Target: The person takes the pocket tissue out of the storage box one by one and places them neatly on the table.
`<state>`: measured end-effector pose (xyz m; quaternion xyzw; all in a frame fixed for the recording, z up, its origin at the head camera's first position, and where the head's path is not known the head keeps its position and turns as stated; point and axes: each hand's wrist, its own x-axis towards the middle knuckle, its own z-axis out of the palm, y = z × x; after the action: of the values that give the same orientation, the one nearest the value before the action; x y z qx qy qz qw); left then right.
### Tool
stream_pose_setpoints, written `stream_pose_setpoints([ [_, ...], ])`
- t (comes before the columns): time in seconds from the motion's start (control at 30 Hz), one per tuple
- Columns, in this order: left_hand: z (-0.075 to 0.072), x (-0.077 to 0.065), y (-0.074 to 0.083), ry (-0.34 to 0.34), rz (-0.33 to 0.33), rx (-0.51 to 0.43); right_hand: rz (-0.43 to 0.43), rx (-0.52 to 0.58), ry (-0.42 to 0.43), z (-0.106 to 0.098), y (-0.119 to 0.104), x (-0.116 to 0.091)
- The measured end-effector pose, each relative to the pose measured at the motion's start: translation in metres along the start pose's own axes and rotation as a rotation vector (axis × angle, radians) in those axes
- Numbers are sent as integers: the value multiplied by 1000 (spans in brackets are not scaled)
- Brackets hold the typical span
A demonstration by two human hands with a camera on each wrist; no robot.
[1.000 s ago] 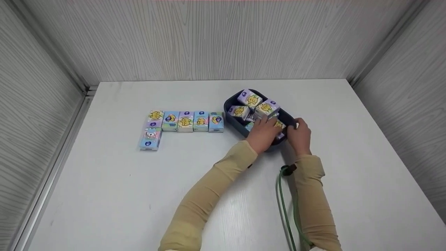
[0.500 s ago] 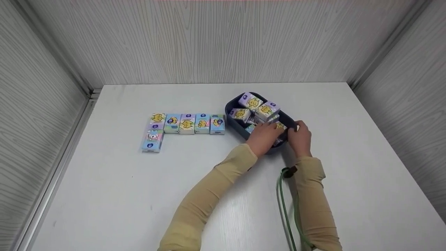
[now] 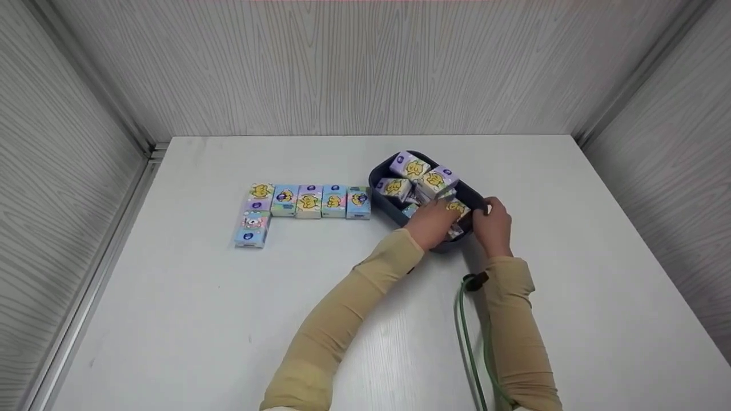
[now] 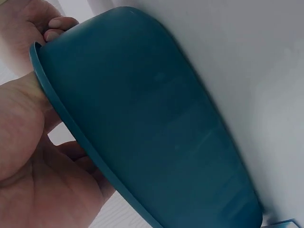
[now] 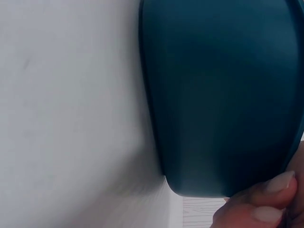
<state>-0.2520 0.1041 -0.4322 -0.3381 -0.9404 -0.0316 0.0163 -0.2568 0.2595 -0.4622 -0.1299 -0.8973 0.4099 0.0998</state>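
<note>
A dark blue-green plastic bin (image 3: pixel 388 205), standing slantwise on the white table, holds several small cartoon-printed packs (image 3: pixel 411 165). My left hand (image 3: pixel 432 221) reaches over its near side, fingers down among the packs. In the left wrist view the bin's outer wall (image 4: pixel 137 109) hides the fingertips of this hand (image 4: pixel 52 185); I cannot tell whether they grip a pack. At the bin's right corner my right hand (image 3: pixel 493 227) pinches the rim. Its curled fingers (image 5: pixel 275 183) show beside the wall in the right wrist view.
Left of the bin, a row of several packs (image 3: pixel 309 202) lies side by side, its right end close to the bin. Below the row's left end lies another pack (image 3: pixel 252 229). A green cord (image 3: pixel 465 331) runs along the right forearm. Grey wood-grain panels (image 3: pixel 365 68) enclose the table.
My left fingers have shifted and dipped deeper among the packs, and a pack near them shows more. The right hand stays at the rim. The head view has moved slightly.
</note>
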Motion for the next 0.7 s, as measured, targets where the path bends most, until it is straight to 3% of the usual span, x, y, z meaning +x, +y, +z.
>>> stream_pose_setpoints([
  [0.23,0,6,-4,-30,-26,-75,9,-14,-4,0,0,1],
  [0.4,2,7,-9,-4,-11,-81,6,-11,-5,0,0,1],
  [0.7,2,0,-13,59,-40,-125,-13,-14,0,-1,1,0],
])
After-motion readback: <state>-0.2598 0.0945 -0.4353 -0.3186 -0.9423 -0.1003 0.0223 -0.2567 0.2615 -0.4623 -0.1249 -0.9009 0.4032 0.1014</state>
